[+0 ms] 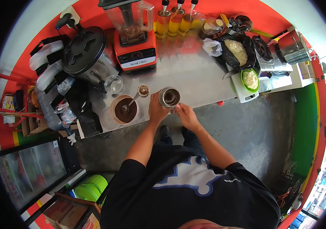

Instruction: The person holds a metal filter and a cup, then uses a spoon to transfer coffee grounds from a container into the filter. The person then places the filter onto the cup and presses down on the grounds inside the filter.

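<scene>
Both of my hands are at a metal cup (169,89) with dark brown contents, held above the front edge of the steel counter. My left hand (158,109) is wrapped round the cup's left side. At its lower right, my right hand (186,115) has its fingers closed, seemingly on a handle that they largely hide. To the left stands a round tub (114,114) of dark brown powder. A metal spoon (132,101) rests in the powder. Between tub and cup sits a small round container (143,90) with brown residue.
A red blender (135,51) and a large lidded jar (84,49) stand at the back left. Oil bottles (163,24) line the wall. Farther right are a black bag (224,53) of pale shreds, a green bowl (257,88) on a white board (243,98), and a steel pot (293,47).
</scene>
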Demonstrator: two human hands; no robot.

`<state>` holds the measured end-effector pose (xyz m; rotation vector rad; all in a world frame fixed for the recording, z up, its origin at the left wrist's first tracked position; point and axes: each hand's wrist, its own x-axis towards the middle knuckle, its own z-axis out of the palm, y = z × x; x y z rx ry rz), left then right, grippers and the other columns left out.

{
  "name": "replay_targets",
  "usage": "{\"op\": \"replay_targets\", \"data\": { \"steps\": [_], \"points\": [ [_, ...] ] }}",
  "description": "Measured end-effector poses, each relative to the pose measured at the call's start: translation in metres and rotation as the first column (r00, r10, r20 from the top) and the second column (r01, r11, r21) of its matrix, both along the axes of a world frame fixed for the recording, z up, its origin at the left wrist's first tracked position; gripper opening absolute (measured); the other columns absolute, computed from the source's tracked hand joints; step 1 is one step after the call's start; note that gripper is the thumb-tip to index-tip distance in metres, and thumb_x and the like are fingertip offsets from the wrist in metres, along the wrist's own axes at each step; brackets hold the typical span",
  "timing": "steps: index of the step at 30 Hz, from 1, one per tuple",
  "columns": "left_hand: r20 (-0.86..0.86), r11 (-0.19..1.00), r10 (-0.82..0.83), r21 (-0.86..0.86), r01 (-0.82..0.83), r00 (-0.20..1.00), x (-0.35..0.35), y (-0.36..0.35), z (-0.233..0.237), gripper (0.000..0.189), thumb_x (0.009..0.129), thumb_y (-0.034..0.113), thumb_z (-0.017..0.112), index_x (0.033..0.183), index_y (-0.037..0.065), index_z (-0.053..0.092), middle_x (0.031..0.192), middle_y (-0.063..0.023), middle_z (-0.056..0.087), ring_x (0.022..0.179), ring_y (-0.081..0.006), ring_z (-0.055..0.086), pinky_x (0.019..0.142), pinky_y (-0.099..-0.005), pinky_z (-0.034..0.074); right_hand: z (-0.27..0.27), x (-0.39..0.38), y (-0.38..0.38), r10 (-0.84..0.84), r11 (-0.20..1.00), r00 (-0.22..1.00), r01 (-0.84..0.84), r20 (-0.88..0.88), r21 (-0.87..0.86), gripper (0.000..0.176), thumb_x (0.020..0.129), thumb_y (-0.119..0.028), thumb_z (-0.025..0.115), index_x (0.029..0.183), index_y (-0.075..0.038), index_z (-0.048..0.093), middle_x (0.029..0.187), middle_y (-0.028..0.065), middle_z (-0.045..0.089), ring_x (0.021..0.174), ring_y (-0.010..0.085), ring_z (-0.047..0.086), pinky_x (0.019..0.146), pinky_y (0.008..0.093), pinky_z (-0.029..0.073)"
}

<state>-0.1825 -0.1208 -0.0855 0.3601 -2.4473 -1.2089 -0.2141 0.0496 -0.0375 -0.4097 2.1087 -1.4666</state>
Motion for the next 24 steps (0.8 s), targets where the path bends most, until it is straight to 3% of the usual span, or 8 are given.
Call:
{"op": "replay_targets", "data": {
  "steps": [4, 7, 9, 12, 15, 19, 21, 24],
  "points": [
    [-0.006, 1.000, 0.002, -0.004, -0.002, 1.000, -0.001, 0.000, -0.005, 0.068, 0.072, 0.019, 0.088, 0.132, 0.006, 0.060, 0.123, -0.0120, 0.066, 0.117, -0.0366, 0.059, 0.098, -0.0457, 0.052, 0.005, -0.006, 0.005, 0.045, 0.998, 0.999, -0.045, 0.005, 0.044, 0.045, 0.113, -0.037, 0.047, 0.091, -0.002, 0.065, 0.078, 0.0003, 0.060, 0.074, 0.0104, 0.051, 0.071, 0.0287, 0.045],
    [-0.009, 1.000, 0.007, -0.009, -0.007, 1.000, 0.000, 0.001, 0.001, 0.067, 0.072, 0.019, 0.087, 0.132, 0.006, 0.060, 0.123, -0.0117, 0.066, 0.117, -0.0366, 0.058, 0.098, -0.0462, 0.051, 0.001, -0.010, 0.005, -0.042, 0.999, 0.998, 0.041, -0.050, -0.019, 0.045, 0.112, -0.038, 0.048, 0.091, -0.003, 0.065, 0.079, 0.0004, 0.061, 0.074, 0.0107, 0.052, 0.071, 0.0292, 0.046],
    [0.003, 1.000, -0.001, 0.019, 0.001, 1.000, 0.001, 0.003, 0.008, 0.065, 0.073, 0.019, 0.087, 0.131, 0.006, 0.061, 0.123, -0.0116, 0.065, 0.117, -0.0365, 0.057, 0.098, -0.0463, 0.051, 0.007, -0.013, 0.009, 0.138, 0.990, 0.990, -0.139, 0.025, 0.027, 0.043, 0.113, -0.035, 0.047, 0.091, -0.003, 0.066, 0.080, 0.0008, 0.062, 0.075, 0.0112, 0.053, 0.071, 0.0298, 0.046],
    [-0.003, 0.999, -0.019, 0.047, 0.019, 1.000, 0.002, 0.002, 0.011, 0.063, 0.074, 0.019, 0.086, 0.130, 0.006, 0.061, 0.121, -0.0120, 0.065, 0.116, -0.0363, 0.057, 0.099, -0.0465, 0.050, 0.006, -0.021, 0.009, 0.042, 0.998, 0.999, -0.041, -0.024, 0.047, 0.043, 0.112, -0.035, 0.047, 0.091, -0.003, 0.066, 0.080, 0.0009, 0.062, 0.075, 0.0117, 0.055, 0.072, 0.0303, 0.047],
    [0.033, 0.999, -0.041, -0.010, 0.041, 0.999, 0.003, 0.002, 0.013, 0.061, 0.074, 0.020, 0.086, 0.129, 0.007, 0.062, 0.122, -0.0123, 0.065, 0.116, -0.0361, 0.056, 0.099, -0.0464, 0.050, 0.011, -0.021, 0.012, 0.192, 0.981, 0.981, -0.192, 0.013, 0.018, 0.043, 0.112, -0.036, 0.048, 0.091, -0.003, 0.066, 0.079, 0.0009, 0.062, 0.075, 0.0115, 0.055, 0.071, 0.0303, 0.047],
    [0.025, 0.999, -0.051, 0.018, 0.051, 0.998, 0.002, 0.000, 0.008, 0.059, 0.075, 0.021, 0.086, 0.127, 0.007, 0.062, 0.121, -0.0123, 0.064, 0.116, -0.0372, 0.056, 0.099, -0.0464, 0.050, 0.006, -0.030, 0.014, 0.101, 0.995, 0.994, -0.101, -0.031, -0.004, 0.045, 0.112, -0.039, 0.048, 0.091, -0.003, 0.066, 0.077, 0.0007, 0.061, 0.075, 0.0111, 0.055, 0.071, 0.0304, 0.047],
    [0.024, 0.999, -0.052, -0.011, 0.052, 0.998, 0.000, -0.001, 0.003, 0.058, 0.075, 0.021, 0.086, 0.126, 0.007, 0.063, 0.121, -0.0122, 0.064, 0.116, -0.0374, 0.056, 0.099, -0.0462, 0.050, 0.011, -0.031, 0.017, 0.192, 0.981, 0.981, -0.192, -0.017, 0.001, 0.046, 0.112, -0.040, 0.047, 0.091, -0.003, 0.067, 0.077, 0.0004, 0.061, 0.075, 0.0106, 0.055, 0.070, 0.0304, 0.047],
    [-0.019, 0.995, -0.090, -0.048, 0.089, 0.996, 0.003, -0.001, 0.004, 0.056, 0.075, 0.020, 0.086, 0.124, 0.007, 0.063, 0.118, -0.0125, 0.065, 0.115, -0.0368, 0.057, 0.098, -0.0460, 0.050, 0.014, -0.031, 0.015, 0.186, 0.983, 0.983, -0.186, -0.006, 0.004, 0.047, 0.112, -0.040, 0.047, 0.090, -0.003, 0.067, 0.076, 0.0000, 0.059, 0.074, 0.0107, 0.054, 0.070, 0.0301, 0.046]
  ]
}}
